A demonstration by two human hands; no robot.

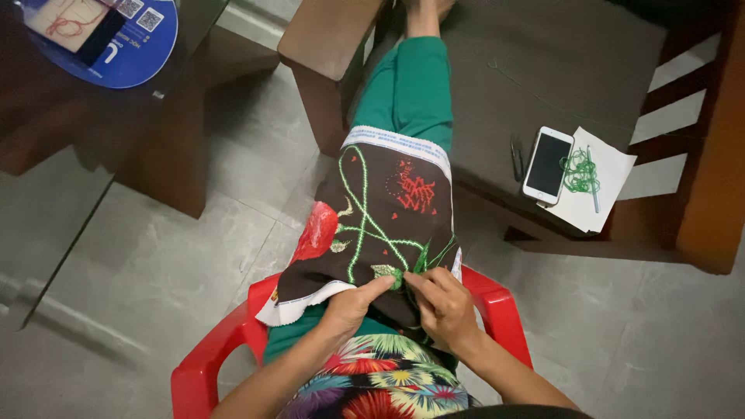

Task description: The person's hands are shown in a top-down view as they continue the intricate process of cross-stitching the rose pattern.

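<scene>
A dark embroidery cloth (380,217) with green lines, a red flower and red stitching lies over my lap and green trousers (411,85). My left hand (353,306) pinches the cloth's near edge beside a green stitched patch (390,273). My right hand (442,302) has its fingertips closed at the same patch, touching the left fingers; a needle is too small to make out. Green thread (434,252) runs from there up to the right.
I sit on a red plastic chair (233,334), one leg stretched onto a dark wooden bench (528,70). A white phone (547,164), a pen and green thread on white paper (597,186) lie on it. A glass table (101,70) stands at left.
</scene>
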